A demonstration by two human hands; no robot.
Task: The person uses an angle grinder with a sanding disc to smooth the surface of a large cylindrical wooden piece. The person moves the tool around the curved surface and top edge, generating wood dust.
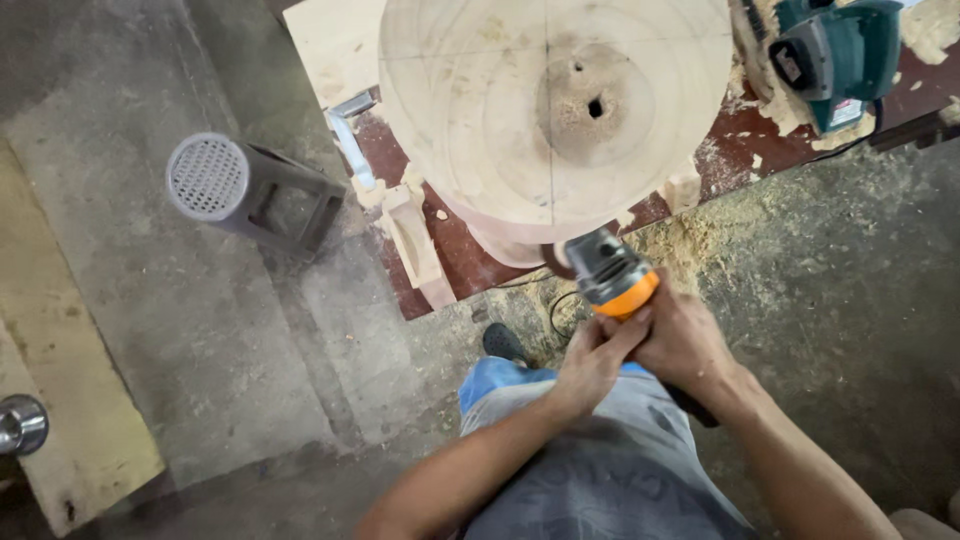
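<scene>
Both my hands grip an orange and grey angle grinder point(610, 272). My left hand point(590, 365) wraps the body from the left side and my right hand point(682, 342) clasps the handle behind the orange collar. The grinder's head meets the lower edge of a large round pale wooden piece point(480, 110) with a hole in its centre. That piece rests on a dark red workbench point(740, 150). The grinder's disc is hidden under the wood's rim.
A green electric planer point(835, 60) lies on the bench at top right amid wood shavings. A grey stool point(250, 190) lies tipped on the concrete floor at left. A carved wooden offcut point(415, 245) sits at the bench edge. Sawdust covers the floor at right.
</scene>
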